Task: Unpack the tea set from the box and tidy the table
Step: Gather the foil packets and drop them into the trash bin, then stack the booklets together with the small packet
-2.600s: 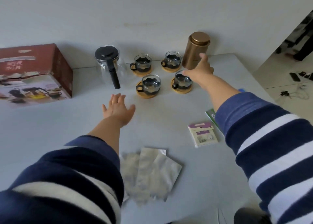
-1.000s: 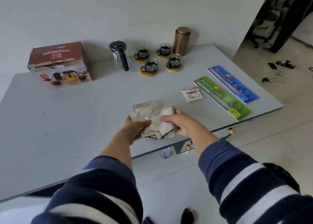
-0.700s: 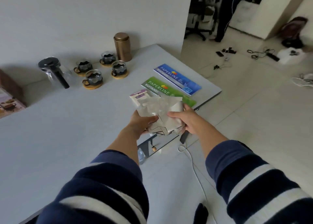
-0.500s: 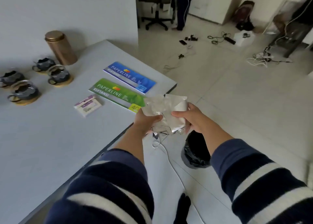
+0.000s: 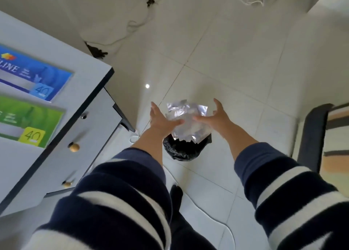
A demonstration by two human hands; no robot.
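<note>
— Two hands, both spread wide. The left hand [image 5: 162,119] and the right hand [image 5: 217,117] have their fingers splayed and their palms turned toward each other, with the bundle of silvery wrappers [image 5: 188,122] between them.

— Are they gripping it?

— No. The left thumb and the right fingertips look to be just brushing the foil at its sides, but neither hand is closed on it. Whether there is real contact I cannot tell.

— Where is the bundle, then?

— Directly above the bin with the black liner [image 5: 186,148], which stands on the tiled floor [image 5: 236,61]. The lower edge of the foil overlaps the bin's mouth as seen from the head camera.

— What else is close by?

— The table [image 5: 88,68] is off to the left, its near right corner jutting toward the bin. On the tabletop by that right edge lie a blue paper pack [image 5: 32,76] and a green paper pack [image 5: 28,121], side by side. Drawer knobs [image 5: 73,147] show below the edge. A dark chair [image 5: 313,136] stands to the right, and loose cables [image 5: 132,27] trail across the floor farther off. Striped sleeves [image 5: 283,183] fill the foreground.
</note>
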